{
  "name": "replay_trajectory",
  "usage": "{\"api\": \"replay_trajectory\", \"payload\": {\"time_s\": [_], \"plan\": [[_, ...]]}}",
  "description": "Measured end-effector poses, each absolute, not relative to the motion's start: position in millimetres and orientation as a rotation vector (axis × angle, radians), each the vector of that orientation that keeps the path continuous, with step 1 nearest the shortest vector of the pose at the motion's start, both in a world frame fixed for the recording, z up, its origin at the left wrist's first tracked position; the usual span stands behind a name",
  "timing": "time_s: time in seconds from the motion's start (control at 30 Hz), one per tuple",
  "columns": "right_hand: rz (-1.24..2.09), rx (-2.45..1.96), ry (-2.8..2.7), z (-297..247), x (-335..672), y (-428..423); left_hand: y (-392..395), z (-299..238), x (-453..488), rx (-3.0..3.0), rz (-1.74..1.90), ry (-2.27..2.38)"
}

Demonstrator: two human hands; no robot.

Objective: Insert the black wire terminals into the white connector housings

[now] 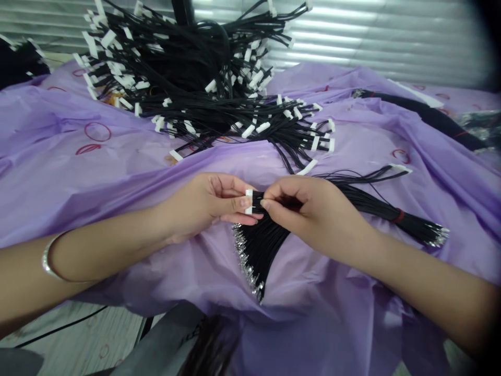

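My left hand (227, 201) pinches a small white plastic connector (249, 201) between thumb and fingers. Several black wires leave the connector's right side. Close beside it, my right hand (301, 206) has thumb and forefinger pinched on a black wire (257, 200) near the connector; the exact fingertip contact is partly hidden. Below both hands a bundle of black wires (270, 245) fans out on the purple sheet, its silvery crimped ends pointing left and down. The bundle runs on to the right beneath my right hand, where a red rubber band (398, 215) binds it.
A large heap of black wire harnesses (195, 78) with white connectors lies behind my hands. Purple sheeting (129, 183) covers the table, with loose red rubber bands (97, 132) on it. Another dark wire bundle (426, 115) lies at the back right, near window blinds (371, 36).
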State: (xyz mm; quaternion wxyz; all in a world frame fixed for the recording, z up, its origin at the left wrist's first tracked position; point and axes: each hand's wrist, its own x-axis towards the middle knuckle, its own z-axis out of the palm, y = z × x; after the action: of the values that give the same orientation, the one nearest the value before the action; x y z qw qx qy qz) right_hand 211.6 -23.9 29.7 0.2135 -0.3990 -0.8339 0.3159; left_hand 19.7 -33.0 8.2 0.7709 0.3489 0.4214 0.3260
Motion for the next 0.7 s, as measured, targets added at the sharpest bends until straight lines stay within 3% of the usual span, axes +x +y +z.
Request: {"api": "replay_trajectory", "payload": {"time_s": [0.23,0.4,0.53,0.7], "plan": [[0.207,-0.824,-2.468,29.2,219.3,-18.5,-30.5,10.1,18.8,0.673,0.747,0.930],[-0.055,-0.732,-2.596,26.1,220.7,-10.8,-31.8,11.9,18.4,0.660,0.732,0.930],[-0.051,-0.771,-2.516,34.8,224.0,-8.0,-33.0,10.7,17.7,0.657,0.749,0.939],[0.224,-1.003,-2.294,45.7,225.4,-14.9,-31.3,9.8,18.6,0.671,0.739,0.918]]}}
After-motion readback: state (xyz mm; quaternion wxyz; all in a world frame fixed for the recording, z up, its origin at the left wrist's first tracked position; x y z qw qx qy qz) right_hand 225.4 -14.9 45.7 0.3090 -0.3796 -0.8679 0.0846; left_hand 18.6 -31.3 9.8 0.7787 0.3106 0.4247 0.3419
